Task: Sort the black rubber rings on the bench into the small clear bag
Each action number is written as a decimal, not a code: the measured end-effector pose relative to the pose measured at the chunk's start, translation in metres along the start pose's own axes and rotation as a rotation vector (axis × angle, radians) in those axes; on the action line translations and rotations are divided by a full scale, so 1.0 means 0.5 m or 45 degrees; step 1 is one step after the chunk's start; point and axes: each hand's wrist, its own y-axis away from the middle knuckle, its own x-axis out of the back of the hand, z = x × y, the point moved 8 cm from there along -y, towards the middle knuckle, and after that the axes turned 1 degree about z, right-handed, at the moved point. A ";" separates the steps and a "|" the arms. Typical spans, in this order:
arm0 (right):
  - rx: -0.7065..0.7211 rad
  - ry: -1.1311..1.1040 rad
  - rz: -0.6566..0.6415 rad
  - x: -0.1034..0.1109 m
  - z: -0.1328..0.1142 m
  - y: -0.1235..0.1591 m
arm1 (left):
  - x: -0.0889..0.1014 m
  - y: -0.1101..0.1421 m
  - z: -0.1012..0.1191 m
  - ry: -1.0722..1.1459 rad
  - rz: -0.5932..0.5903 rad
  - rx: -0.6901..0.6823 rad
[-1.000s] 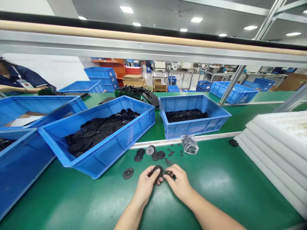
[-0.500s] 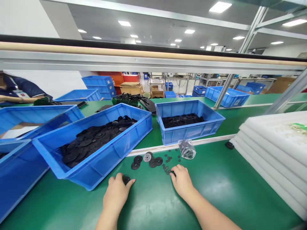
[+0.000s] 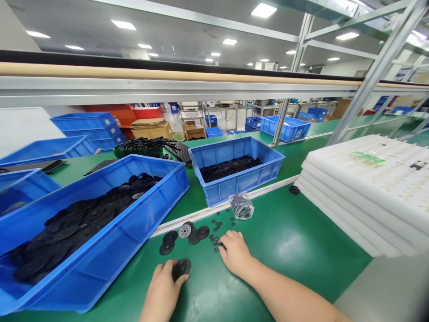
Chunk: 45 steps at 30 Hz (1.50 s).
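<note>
My left hand (image 3: 165, 288) grips a black disc (image 3: 183, 267) by its edge, thumb and fingers closed on it just above the green tabletop (image 3: 214, 290). My right hand (image 3: 235, 251) has its fingertips down among small black rings (image 3: 215, 241); the fingers are pinched, and what lies between them is too small and hidden to name. Ahead of both hands lie several loose discs, among them a grey-faced disc (image 3: 184, 230) and a black disc (image 3: 203, 232). A clear plastic bag (image 3: 241, 206) full of small dark rings rests behind the scattered ones.
A long blue bin (image 3: 134, 232) of black discs stands at left, and a second blue bin (image 3: 241, 183) holds more dark parts at the back. White foam sheets (image 3: 335, 214) are stacked at right, with a small black part (image 3: 294, 190) beside them. A metal frame bar (image 3: 214, 91) crosses above.
The view has swung to the right. The disc in my left hand now shows more of its face. My right hand stays at the small rings.
</note>
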 end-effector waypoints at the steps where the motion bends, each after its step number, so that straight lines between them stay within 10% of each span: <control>1: -0.005 -0.005 0.003 -0.001 0.001 0.001 | 0.000 -0.004 -0.007 -0.011 -0.030 0.011; 14: 0.186 -0.324 0.122 -0.009 -0.024 0.003 | 0.014 0.016 0.069 0.270 0.244 0.044; 22: 0.492 -0.635 0.314 0.018 -0.088 0.047 | -0.078 0.059 0.154 1.318 -0.332 -0.016; 41: 0.377 -0.661 0.208 0.015 -0.082 0.050 | -0.096 0.060 0.155 1.333 -0.521 -0.033; 45: 0.274 -0.656 0.218 0.011 -0.046 0.036 | -0.066 0.035 0.121 1.449 -0.309 0.074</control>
